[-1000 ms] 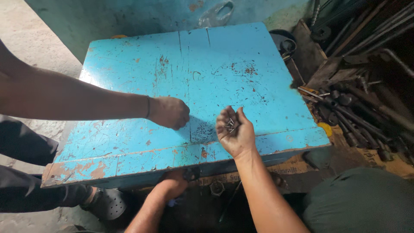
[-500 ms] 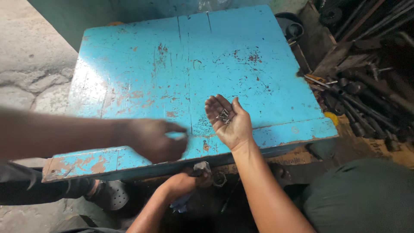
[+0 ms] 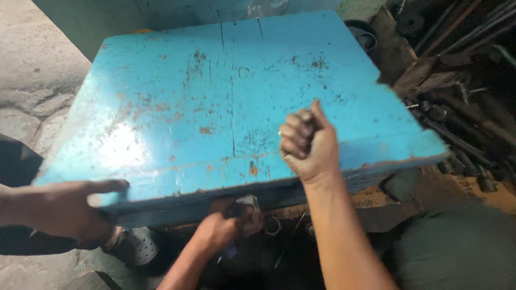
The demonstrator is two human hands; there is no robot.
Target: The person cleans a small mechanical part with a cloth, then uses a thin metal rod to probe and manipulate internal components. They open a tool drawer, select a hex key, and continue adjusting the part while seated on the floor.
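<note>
Hands first: the right hand (image 3: 309, 145) is raised over the near edge of a blue metal plate (image 3: 215, 96), curled into a tight fist with the knuckles turned left and the back of the hand toward the camera. Half a second ago this palm lay open and up, cupping a few small dark metal pieces; now the fingers are shut over them and nothing of them shows. The left hand (image 3: 226, 228) is below the plate's front edge, in shadow, closed around a small grey piece that is too blurred to identify.

Another person's hand (image 3: 70, 209) comes in from the left and grips the plate's near left corner, thumb on top and fingers underneath. Earlier it hovered above the surface, farther right.

The plate is wide, flat and scratched, with rust spots, its long axis running left to right and its far edge tilted away from the camera. It fills more of the view than before.

A hexagonal nut (image 3: 272, 225) lies under the plate, just right of the left hand. Long dark metal rods and bolts (image 3: 462, 123) lie piled at the right, pointing up and to the right.
</note>
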